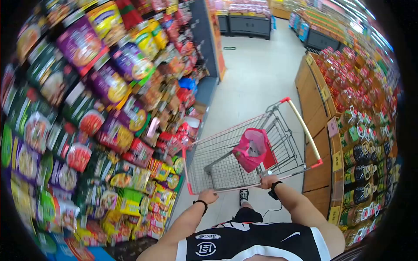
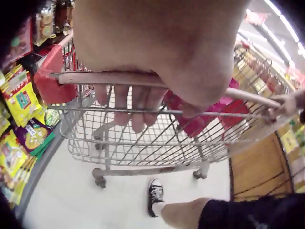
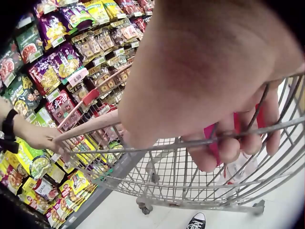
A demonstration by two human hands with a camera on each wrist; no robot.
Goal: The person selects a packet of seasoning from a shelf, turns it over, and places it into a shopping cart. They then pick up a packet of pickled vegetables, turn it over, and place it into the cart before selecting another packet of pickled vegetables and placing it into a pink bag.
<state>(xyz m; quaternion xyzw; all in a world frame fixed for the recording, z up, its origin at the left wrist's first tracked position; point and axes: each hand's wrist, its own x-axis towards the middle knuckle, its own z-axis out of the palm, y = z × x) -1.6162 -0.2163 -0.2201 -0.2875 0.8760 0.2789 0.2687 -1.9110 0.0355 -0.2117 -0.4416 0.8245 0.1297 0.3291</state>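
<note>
A wire shopping cart (image 1: 217,163) with red corners stands in the aisle in front of me. A pink bag (image 1: 251,150) sits inside it, by the child seat. My left hand (image 1: 209,195) grips the cart's near bar at its left end; in the left wrist view the fingers (image 2: 131,102) curl round that bar (image 2: 95,78). My right hand (image 1: 267,180) grips the same edge further right, and its fingers (image 3: 228,148) wrap over a wire (image 3: 157,145) in the right wrist view. Both wrists wear black bands.
Shelves of colourful snack packets (image 1: 87,108) fill the left side. Wooden shelving with bottles (image 1: 361,130) runs along the right. The pale aisle floor (image 1: 257,74) stretches ahead to dark bins (image 1: 248,24). My black shoe (image 1: 244,195) is just behind the cart.
</note>
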